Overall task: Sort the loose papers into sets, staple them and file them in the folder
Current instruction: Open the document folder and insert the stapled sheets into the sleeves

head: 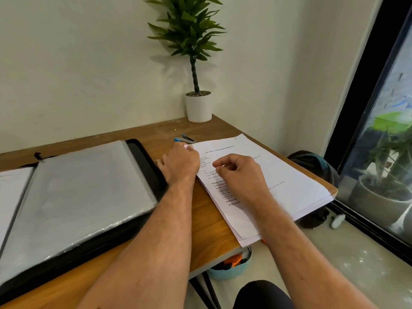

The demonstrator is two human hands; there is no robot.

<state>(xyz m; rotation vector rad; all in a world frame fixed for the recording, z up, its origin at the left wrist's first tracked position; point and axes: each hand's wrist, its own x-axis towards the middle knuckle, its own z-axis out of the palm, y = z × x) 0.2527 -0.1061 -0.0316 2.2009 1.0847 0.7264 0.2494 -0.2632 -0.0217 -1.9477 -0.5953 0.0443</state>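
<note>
Risk, left side: the open black zip folder with clear plastic sleeves (73, 192) lies at 9 o'clock of the hands, and its glossy top sleeve could let filed sets slide out toward the desk edge if they are laid on it and not inserted.

Risk, centre: the left hand (180, 162) rests at the top-left corner of the paper stack with its fingers bent over that corner; whether it pinches a sheet or only presses on it cannot be told. If it lifts the corner while the stack is unsquared, sheets from adjacent sets may come up together and be stapled as one. The small blue and grey stapler (185, 139) lies just beyond this hand at 12 o'clock, on the brown wooden desk (207, 221).

Risk, right side: the right hand (239, 173) sits on the top page with fingers curled loosely inward and nothing visibly held. The stack of white printed papers (287, 177) overhangs the desk edge at 3 to 5 o'clock; a push from either hand could tip sheets to the floor.

Stack condition: thick, angled on the desk, its edges fanned and uneven, the top sheet printed with text and a small table.
</note>
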